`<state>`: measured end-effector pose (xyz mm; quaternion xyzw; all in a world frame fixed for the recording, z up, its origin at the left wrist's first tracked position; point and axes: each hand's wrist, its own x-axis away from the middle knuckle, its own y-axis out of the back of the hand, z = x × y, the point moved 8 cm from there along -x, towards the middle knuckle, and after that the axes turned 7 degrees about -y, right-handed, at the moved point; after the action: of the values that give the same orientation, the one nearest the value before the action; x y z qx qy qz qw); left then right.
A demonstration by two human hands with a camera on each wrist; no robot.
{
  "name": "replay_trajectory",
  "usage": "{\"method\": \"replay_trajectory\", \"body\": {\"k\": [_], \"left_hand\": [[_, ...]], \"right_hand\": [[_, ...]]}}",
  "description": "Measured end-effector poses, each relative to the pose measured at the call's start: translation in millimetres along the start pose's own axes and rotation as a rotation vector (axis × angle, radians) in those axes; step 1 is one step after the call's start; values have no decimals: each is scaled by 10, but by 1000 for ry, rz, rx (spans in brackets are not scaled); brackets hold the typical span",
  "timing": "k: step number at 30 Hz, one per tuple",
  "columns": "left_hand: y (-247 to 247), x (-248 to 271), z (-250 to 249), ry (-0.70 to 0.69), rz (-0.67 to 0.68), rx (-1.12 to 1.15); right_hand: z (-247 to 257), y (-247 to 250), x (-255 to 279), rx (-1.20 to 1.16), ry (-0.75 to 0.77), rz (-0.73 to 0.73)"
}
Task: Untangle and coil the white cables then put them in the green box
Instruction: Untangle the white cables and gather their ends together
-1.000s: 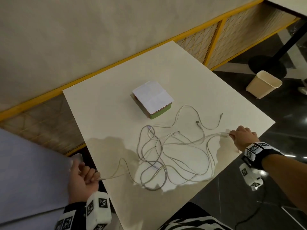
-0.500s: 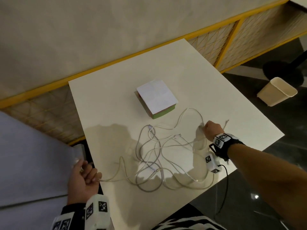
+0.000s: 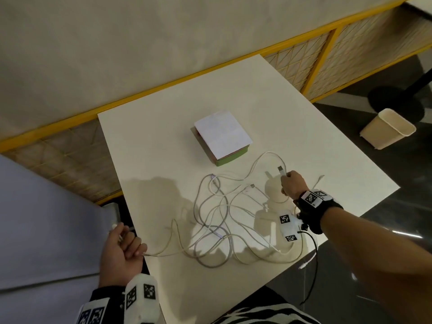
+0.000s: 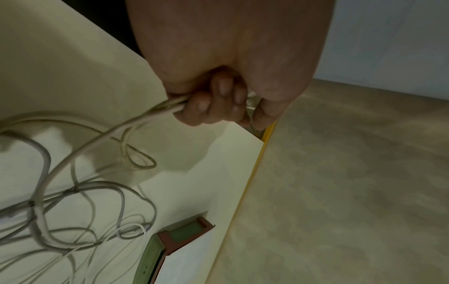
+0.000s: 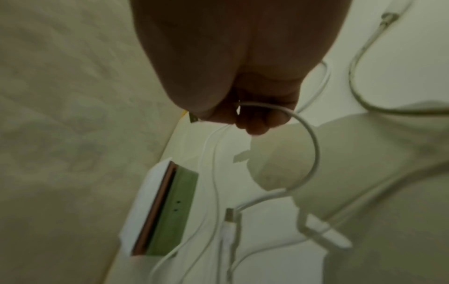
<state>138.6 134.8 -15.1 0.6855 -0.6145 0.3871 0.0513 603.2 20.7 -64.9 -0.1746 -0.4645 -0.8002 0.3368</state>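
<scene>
Two hands hold parts of one tangle of white cables (image 3: 217, 220) on a white table (image 3: 163, 146). At left, off the table's near-left edge, the left hand (image 3: 121, 249) has its fingers (image 4: 201, 107) curled round cable strands that run right into the tangle. At centre the cables lie in loose overlapping loops, uncoiled; how many there are cannot be told. Beyond them stands the green box (image 3: 230, 157), apart from the cables, a white sheet (image 3: 222, 134) lying over its top so that its inside is hidden. At right, the right hand (image 3: 292, 185) pinches a cable just below its plug (image 3: 280, 170), raised off the table; the wrist view is blurred. Far right, a beige bin (image 3: 388, 128) stands on the floor, its inside not visible.
</scene>
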Motion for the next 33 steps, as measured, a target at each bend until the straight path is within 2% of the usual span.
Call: {"method": "replay_trajectory", "body": {"k": [2,4,13,16,19,24,27,29,31,33], "left_hand": [[17,-7,7,3,-4,-2],[22,-20,14,13,7,-8],[-3,27,3,53,34,-51],[-1,47,-3,67,23,-46],[-19,49,8,66,26,-53],[-151,37,26,27,116,-128],[-301,51,50,5,199,-184],[-441,78,44,-27,258,-210],[-600,118,31,-56,311,-225],[-753,161,11,-72,355,-226]], "right_hand": [[65,-46,71,-130,9,26],[144,-153,194,-166,-11,85],[270,-849,423,118,-127,203],[327,-987,501,215,-133,180],[396,-1007,529,264,-117,91],[437,-1037,502,310,-35,78],[457,-992,509,211,32,74],[571,-918,614,32,137,98],[749,-775,844,-185,254,152],[970,-641,1181,-393,364,273]]}}
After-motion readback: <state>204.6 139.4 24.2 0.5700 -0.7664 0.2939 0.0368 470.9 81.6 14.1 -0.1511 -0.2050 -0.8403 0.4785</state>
